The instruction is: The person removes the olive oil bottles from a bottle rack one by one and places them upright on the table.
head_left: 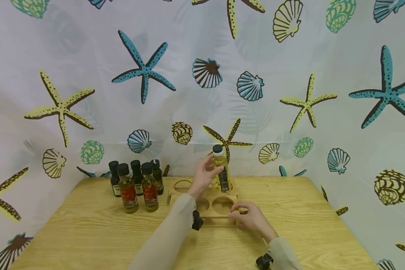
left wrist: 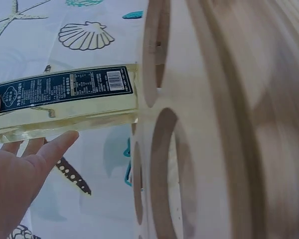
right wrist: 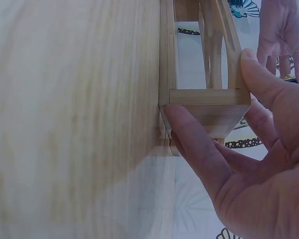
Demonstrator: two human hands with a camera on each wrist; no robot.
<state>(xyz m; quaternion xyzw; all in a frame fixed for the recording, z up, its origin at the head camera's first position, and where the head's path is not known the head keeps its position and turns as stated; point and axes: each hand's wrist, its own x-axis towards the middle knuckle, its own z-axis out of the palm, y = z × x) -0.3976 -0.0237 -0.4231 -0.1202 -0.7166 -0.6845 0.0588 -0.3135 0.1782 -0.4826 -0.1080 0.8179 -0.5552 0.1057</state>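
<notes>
My left hand (head_left: 202,178) holds a clear bottle of pale yellow liquid (left wrist: 65,114) with a black cap, fingers and thumb on either side of it. In the head view the bottle stands upright over the back right of a stepped wooden bottle rack (head_left: 207,215). Its dark label with a barcode shows in the left wrist view, where the bottle's base is right at the rack's upper hole. The right hand (head_left: 253,219) grips the rack's right end, its thumb on the upper edge and a finger along the lower corner.
Left of the rack stand two bottles with red labels (head_left: 129,195) and several dark bottles (head_left: 136,176) behind them. The rack has round holes on two levels. A patterned curtain (head_left: 175,105) hangs behind the wooden table (head_left: 94,232).
</notes>
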